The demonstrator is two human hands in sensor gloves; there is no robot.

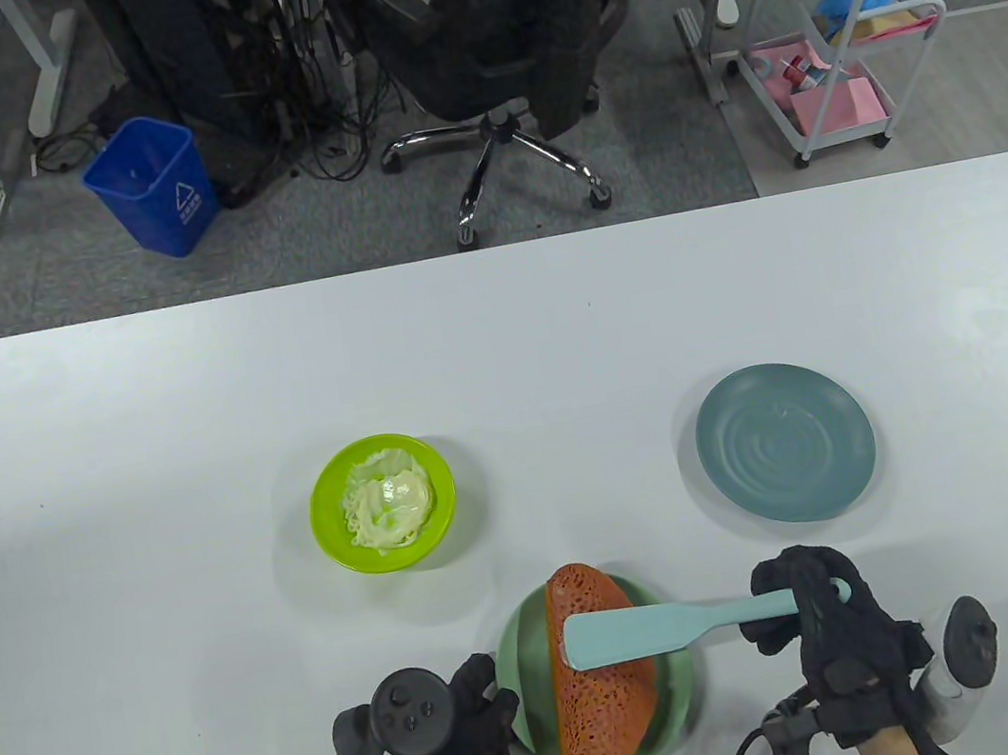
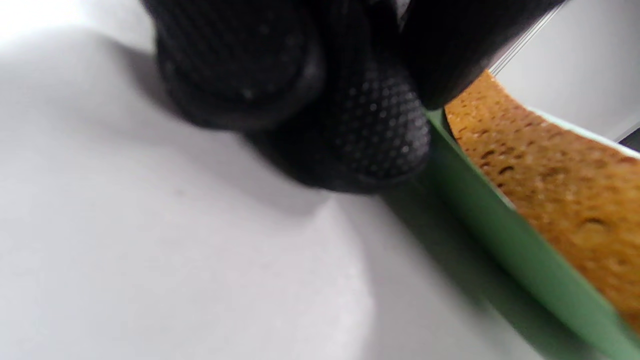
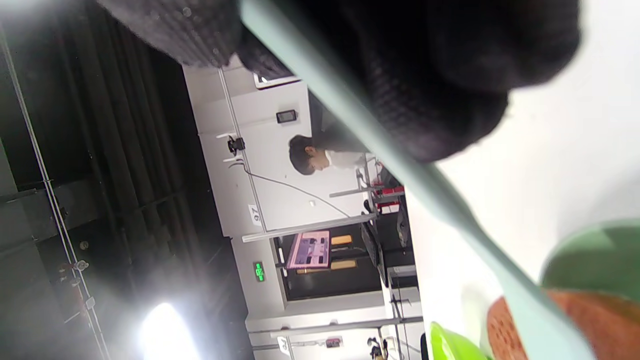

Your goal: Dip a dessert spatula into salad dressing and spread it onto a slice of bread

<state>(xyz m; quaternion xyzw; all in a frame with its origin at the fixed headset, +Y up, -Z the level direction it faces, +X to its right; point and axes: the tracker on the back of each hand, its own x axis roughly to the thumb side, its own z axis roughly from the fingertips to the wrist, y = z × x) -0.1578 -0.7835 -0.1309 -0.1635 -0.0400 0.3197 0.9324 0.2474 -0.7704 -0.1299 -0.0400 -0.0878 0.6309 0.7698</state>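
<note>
Where the broad white surface (image 1: 499,349) ends, grey carpet carries a black mesh office chair (image 1: 505,39), a blue plastic bin (image 1: 149,186) and a white wire trolley (image 1: 845,50). On it stand a lime-green bowl of pale salad dressing (image 1: 382,502) and a blue-grey round plate (image 1: 785,442). The right hand (image 1: 831,632) clamps its grip on the pale-blue dessert spatula (image 1: 662,629), blade flat on the orange-brown porous bread slice (image 1: 597,671) in the sage-green plate (image 1: 686,685). The left hand (image 1: 450,744) touches that plate's rim; whether its fingers curl round the rim is hidden.

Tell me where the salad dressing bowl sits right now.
In the table view, the lime-green bowl of salad dressing sits left of centre, up and left of the bread slice, well left of the empty blue-grey plate.

Spatula (image 1: 648,631) handle end hidden in right hand (image 1: 831,632); bread slice (image 1: 601,699) partly covered by blade.
</note>
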